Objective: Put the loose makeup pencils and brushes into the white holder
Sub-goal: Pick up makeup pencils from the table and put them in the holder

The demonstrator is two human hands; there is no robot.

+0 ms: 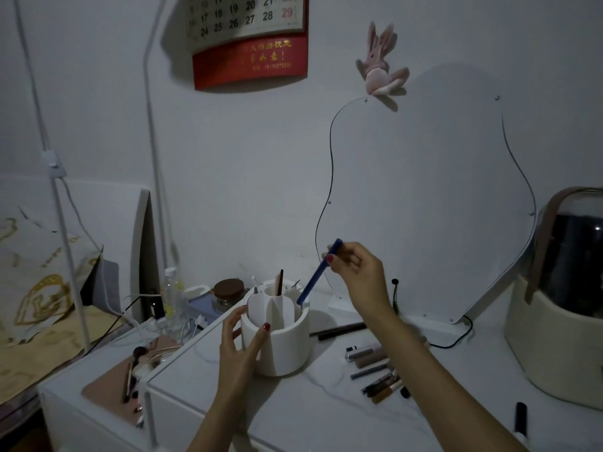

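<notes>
The right hand pinches a blue pencil, tilted, its lower tip inside the white holder. The left hand grips the holder's side. Loose pencils lie on the surface just right.

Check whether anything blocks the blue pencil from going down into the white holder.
Nothing visible does. The blue pencil, pinched by the right hand, is tilted with its lower tip at the white holder's right rim, over an empty-looking compartment. The left hand steadies the holder's side.
</notes>
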